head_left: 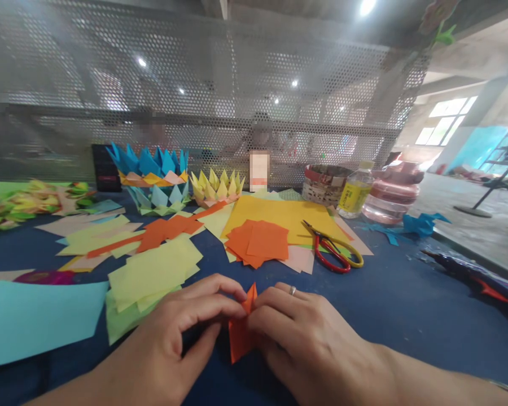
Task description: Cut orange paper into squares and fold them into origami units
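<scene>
Both hands meet over a small orange paper piece [240, 338] on the dark blue table [389, 299], near the front edge. My left hand [182, 332] pinches the paper's upper tip with thumb and forefinger. My right hand [305, 344], with a ring on one finger, presses its fingers closed on the same folded piece from the right. Part of the paper is hidden under the fingers.
A stack of orange squares [260, 241] lies behind the hands on a yellow sheet [279, 217], with red and yellow scissors [332, 251] to its right. Pale yellow and green sheets [152, 276], a light blue sheet [34, 318], folded paper crowns [152, 180], a bottle [354, 194] and a perforated metal screen [237, 113] stand around.
</scene>
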